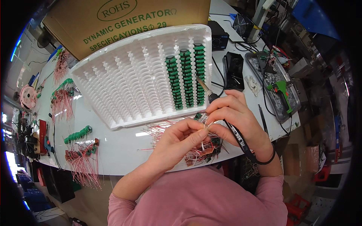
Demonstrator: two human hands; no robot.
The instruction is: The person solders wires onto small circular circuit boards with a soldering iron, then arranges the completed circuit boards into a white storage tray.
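Note:
In front of me, my left hand (177,140) is closed in a pinch on a thin pale wire (206,125). My right hand (236,116) meets it at the fingertips; its thumb and finger pinch close to the same wire. The same right hand carries a soldering iron (212,96), its dark handle lying under the fingers and its metal tip angled up and left. Below both hands lies a tangle of red and white wires (160,132) with small green and reddish parts, partly hidden by the fingers.
A white foam tray (124,81) with rows of green coil parts (173,81) leans against a cardboard box (151,17). Wired bundles (85,154) lie on the left of the white table. On the right are a black holder (233,69) and a metal tray (292,88) with a green glue gun (282,92).

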